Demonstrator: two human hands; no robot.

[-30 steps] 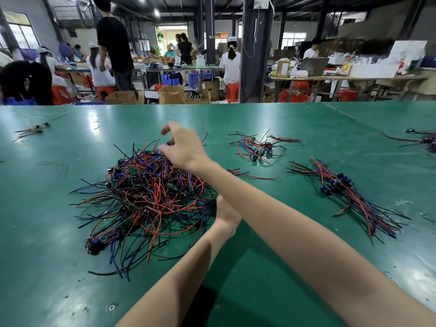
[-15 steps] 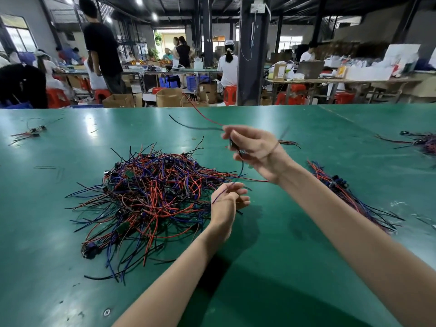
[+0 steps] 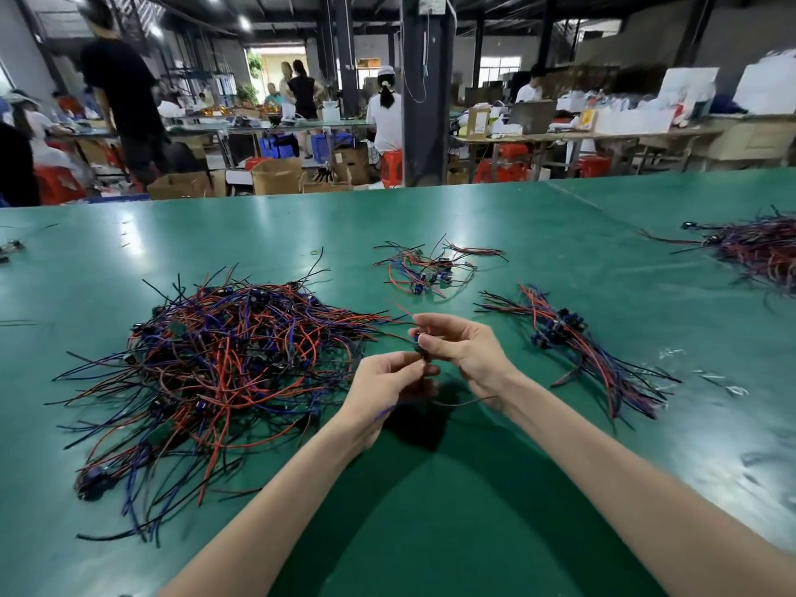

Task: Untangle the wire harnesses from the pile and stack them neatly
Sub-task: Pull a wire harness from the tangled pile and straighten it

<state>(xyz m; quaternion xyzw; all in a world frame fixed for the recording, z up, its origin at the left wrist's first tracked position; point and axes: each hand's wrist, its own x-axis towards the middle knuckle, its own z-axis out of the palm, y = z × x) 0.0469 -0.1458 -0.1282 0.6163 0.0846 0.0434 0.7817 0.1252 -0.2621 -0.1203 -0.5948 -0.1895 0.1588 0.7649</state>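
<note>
A green desk (image 3: 430,532) in a busy workshop carries a tangled pile (image 3: 224,372) of red, blue and black wire harnesses toward its left edge, a straightened stack (image 3: 577,342) toward its right edge and a small loose cluster (image 3: 430,269) nearer the far edge. Between pile and stack, the left hand (image 3: 387,389) and right hand (image 3: 465,351) meet, each grip pinching a single harness (image 3: 420,349) whose dark connector shows between the fingertips.

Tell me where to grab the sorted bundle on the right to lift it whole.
Probably the sorted bundle just beside its blue connectors, from above, pinching across the wires: there they lie parallel and tight; the loose ends fan out.
</note>
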